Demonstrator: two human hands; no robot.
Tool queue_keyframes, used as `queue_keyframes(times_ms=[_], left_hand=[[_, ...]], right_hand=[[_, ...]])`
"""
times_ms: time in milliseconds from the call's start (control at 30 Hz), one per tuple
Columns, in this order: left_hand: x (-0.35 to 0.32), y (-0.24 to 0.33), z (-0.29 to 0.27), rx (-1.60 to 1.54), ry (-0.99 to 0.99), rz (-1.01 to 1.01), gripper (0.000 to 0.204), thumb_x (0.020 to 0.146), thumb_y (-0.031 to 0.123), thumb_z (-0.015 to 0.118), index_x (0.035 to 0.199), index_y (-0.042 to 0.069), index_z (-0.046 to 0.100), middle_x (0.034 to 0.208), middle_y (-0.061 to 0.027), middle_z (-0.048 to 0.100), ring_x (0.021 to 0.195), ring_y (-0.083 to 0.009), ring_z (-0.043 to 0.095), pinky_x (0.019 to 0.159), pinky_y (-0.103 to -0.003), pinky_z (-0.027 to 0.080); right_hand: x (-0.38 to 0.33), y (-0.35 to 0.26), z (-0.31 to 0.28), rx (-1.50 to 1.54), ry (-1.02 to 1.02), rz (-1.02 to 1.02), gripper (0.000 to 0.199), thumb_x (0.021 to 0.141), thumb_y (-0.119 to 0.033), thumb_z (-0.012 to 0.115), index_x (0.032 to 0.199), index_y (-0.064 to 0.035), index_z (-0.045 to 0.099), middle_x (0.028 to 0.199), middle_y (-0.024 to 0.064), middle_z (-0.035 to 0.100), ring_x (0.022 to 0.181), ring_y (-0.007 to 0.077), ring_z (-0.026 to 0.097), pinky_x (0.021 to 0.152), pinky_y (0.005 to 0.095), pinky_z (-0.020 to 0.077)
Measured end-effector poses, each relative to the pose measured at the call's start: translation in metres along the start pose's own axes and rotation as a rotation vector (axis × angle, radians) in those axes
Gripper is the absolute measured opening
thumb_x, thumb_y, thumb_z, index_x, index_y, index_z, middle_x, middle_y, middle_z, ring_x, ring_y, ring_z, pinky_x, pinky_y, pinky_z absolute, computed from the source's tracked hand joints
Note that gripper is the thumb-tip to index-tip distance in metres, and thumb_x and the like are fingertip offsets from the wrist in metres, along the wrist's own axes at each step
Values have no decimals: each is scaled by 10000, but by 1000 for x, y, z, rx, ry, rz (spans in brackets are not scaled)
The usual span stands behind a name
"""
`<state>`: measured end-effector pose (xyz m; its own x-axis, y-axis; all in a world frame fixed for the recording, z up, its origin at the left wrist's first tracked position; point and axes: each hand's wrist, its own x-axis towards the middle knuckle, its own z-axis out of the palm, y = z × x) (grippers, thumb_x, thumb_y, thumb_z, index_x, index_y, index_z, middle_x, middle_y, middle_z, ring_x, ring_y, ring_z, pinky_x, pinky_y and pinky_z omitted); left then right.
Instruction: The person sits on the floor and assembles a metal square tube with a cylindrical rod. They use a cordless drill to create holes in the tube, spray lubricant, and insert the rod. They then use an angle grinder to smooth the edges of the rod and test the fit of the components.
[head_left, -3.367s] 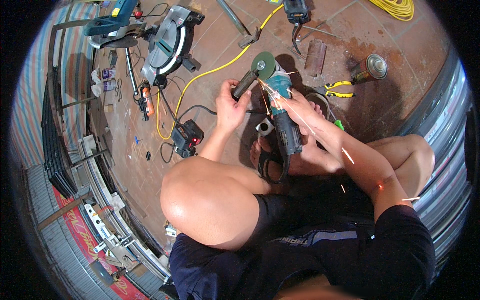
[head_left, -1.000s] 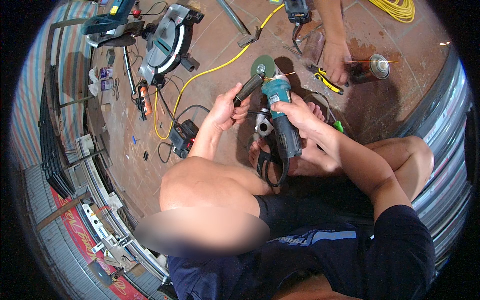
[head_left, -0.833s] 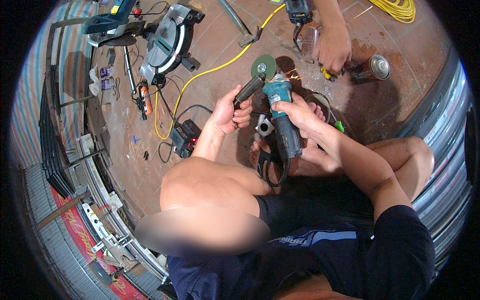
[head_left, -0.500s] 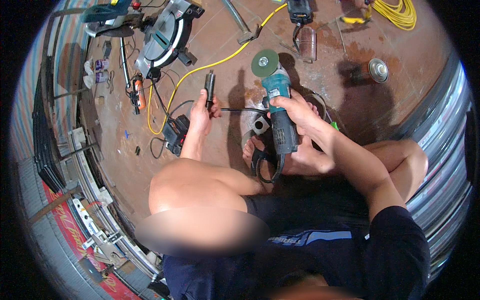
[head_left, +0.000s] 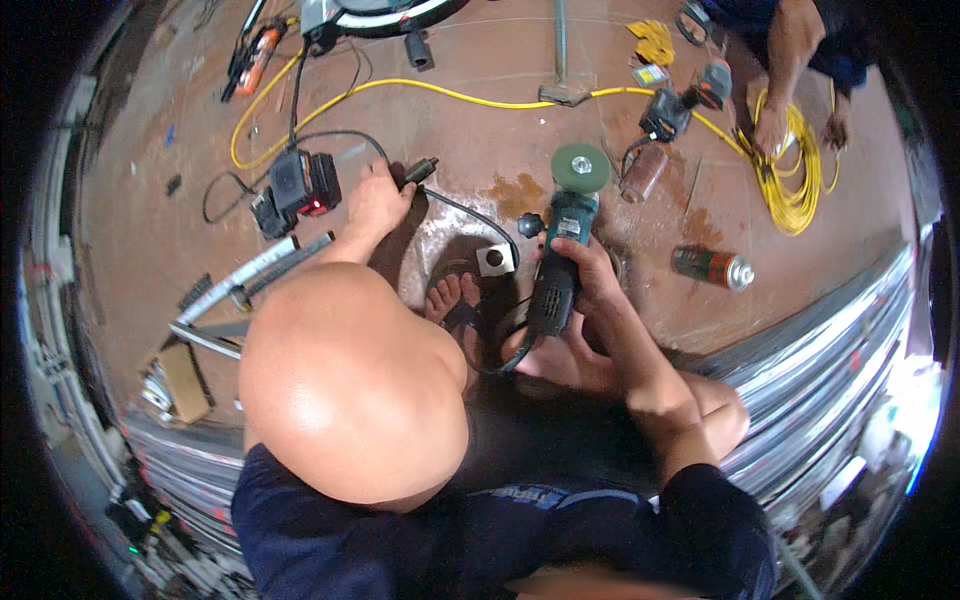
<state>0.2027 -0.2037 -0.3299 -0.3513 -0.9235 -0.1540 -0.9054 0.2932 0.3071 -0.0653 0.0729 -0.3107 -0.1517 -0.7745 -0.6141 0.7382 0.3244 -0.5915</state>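
Note:
My right hand (head_left: 592,268) is wrapped around the body of a teal and black angle grinder (head_left: 566,232), thumb across its top. The grinder's green disc (head_left: 580,168) points away from me, above the floor. Low over the floor to the left, my left hand (head_left: 378,203) has its fingers around the near end of a dark metal cylinder (head_left: 420,173), which lies tilted to the far right. Part of that grip is hidden. Between my hands, near my foot, sits a white square block with a round hole (head_left: 495,260).
A charger-like black box (head_left: 303,182) stands left of my left hand. Beyond are a hammer (head_left: 562,92), a yellow cable (head_left: 440,90) and a cordless drill (head_left: 690,98). A spray can (head_left: 714,268) lies at right. Another person's hands (head_left: 772,128) are at the yellow coil (head_left: 790,190).
My left hand has lowered the dark cylinder from upright to tilted near the floor. The grinder stays in my right hand. The view has shifted, and the other person's hands now show by the coil.

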Motion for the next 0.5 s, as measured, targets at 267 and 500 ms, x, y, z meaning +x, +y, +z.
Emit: queue_keyframes(times_ms=[267, 500], left_hand=[[-46, 61, -9, -896, -371, 375, 357, 975, 331, 867, 1083, 8, 759, 945, -147, 728, 848, -256, 709, 797, -411, 581], [-58, 57, -35, -968, -391, 361, 649, 798, 207, 1020, 1282, -8, 646, 991, -175, 766, 875, -232, 742, 806, -376, 600]], right_hand=[[60, -24, 58, -46, 215, 31, 368, 1018, -225, 741, 1266, 32, 654, 1006, 176, 755, 867, 334, 759, 830, 482, 655], [124, -50, 116, -33, 299, -46, 320, 959, -176, 806, 1173, 18, 670, 949, 140, 727, 804, 313, 747, 707, 480, 620]])
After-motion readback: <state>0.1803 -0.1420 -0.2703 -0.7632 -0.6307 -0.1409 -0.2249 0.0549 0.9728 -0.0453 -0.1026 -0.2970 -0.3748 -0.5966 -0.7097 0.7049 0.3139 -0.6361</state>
